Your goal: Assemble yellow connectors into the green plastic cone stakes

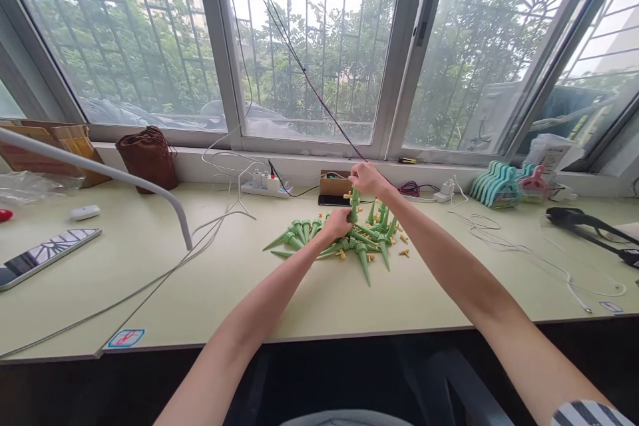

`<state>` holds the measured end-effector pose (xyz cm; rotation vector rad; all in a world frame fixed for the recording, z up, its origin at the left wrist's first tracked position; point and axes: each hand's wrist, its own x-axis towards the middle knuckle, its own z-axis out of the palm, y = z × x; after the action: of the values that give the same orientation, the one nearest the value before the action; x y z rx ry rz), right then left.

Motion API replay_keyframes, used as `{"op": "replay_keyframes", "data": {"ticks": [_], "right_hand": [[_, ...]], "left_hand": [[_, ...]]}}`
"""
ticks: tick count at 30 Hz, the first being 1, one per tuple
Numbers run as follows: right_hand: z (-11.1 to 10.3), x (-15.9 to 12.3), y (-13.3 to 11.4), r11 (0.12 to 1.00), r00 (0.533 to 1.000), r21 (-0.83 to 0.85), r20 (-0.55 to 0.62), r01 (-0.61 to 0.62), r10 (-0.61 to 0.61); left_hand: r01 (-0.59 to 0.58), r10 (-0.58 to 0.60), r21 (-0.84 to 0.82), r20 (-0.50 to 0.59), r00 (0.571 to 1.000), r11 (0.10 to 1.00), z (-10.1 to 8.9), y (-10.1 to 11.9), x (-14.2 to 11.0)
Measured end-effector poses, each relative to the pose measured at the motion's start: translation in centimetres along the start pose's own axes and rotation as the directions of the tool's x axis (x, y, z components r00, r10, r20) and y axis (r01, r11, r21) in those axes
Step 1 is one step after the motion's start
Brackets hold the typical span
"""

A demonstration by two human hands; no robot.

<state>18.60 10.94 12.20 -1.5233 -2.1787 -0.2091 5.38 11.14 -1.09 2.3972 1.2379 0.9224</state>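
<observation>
A green plastic watering spike [354,203] stands upright between my two hands above a pile. My left hand [340,221] is closed around its lower part. At its top my right hand [368,178] is closed, the fingertips pinching the upper end; the exact grip is partly hidden. A small yellow valve [348,196] sticks out at the spike's left side. Below and around lie several more green spikes [362,261], pointing in different directions, with small yellow valves [404,253] scattered among them.
Behind the pile are a small open cardboard box [335,183] and a dark phone-like slab [332,200]. A power strip [264,188] and loose white cables lie leftward, with a phone [47,258] farther left. Teal hangers [495,185] and black straps [592,229] are at right.
</observation>
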Motion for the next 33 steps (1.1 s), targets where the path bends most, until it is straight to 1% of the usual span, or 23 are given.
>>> {"op": "replay_keyframes", "data": {"ticks": [3,6,9,12,14,16,19,21,23,24,27,28,31,33], "right_hand": [[0.6,0.1,0.5,1.000,1.000,-0.001,0.003,-0.001,0.001],[0.7,-0.2,0.9,0.999,1.000,0.045,-0.012,0.018,-0.017],[0.2,-1.1,1.4,0.991,0.997,0.129,-0.080,0.022,-0.012],[-0.3,-2.7,2.7,0.975,0.985,0.222,-0.162,-0.017,0.054],[-0.5,-4.1,4.0,0.969,0.970,0.236,-0.213,-0.070,0.122],[-0.2,-5.6,5.5,0.958,0.942,0.252,-0.265,-0.138,0.206],[0.6,-7.9,7.7,0.932,0.888,0.282,-0.333,-0.229,0.319],[1.4,-9.2,9.0,0.913,0.855,0.304,-0.360,-0.271,0.374],[2.2,-10.1,10.0,0.895,0.846,0.334,-0.342,-0.297,0.408],[2.7,-10.4,10.4,0.886,0.851,0.346,-0.317,-0.307,0.419],[4.1,-10.7,11.7,0.839,0.845,0.391,-0.226,-0.378,0.486],[4.5,-10.7,12.1,0.813,0.837,0.421,-0.188,-0.404,0.513],[5.7,-10.7,13.0,0.693,0.816,0.545,-0.029,-0.471,0.577],[6.2,-10.9,13.3,0.627,0.811,0.603,0.058,-0.494,0.582]], "left_hand": [[-0.004,0.004,-0.012,-0.004,1.000,1.000,0.0,0.0,0.0],[-0.007,0.007,-0.022,-0.006,1.000,1.000,0.1,0.0,-0.1],[0.009,-0.009,-0.027,-0.019,1.000,1.000,0.0,0.0,-0.2],[0.046,-0.047,-0.034,-0.045,0.998,0.998,-0.4,0.2,-0.2],[0.065,-0.068,-0.040,-0.068,0.995,0.997,-0.9,0.5,0.0],[0.074,-0.078,-0.043,-0.097,0.992,0.996,-1.4,1.0,0.3],[0.078,-0.083,-0.040,-0.129,0.988,0.996,-2.3,1.6,1.2],[0.080,-0.084,-0.035,-0.129,0.988,0.996,-2.8,1.9,1.8],[0.085,-0.087,-0.023,-0.113,0.990,0.996,-3.2,2.0,2.3],[0.091,-0.092,-0.019,-0.108,0.990,0.996,-3.3,2.1,2.6],[0.120,-0.120,-0.011,-0.110,0.987,0.993,-3.1,2.4,3.3],[0.131,-0.131,-0.010,-0.111,0.985,0.991,-2.9,2.5,3.6],[0.148,-0.149,-0.015,-0.094,0.984,0.989,-1.8,3.1,4.4],[0.174,-0.175,-0.017,-0.084,0.981,0.985,-0.8,3.4,5.0]]}}
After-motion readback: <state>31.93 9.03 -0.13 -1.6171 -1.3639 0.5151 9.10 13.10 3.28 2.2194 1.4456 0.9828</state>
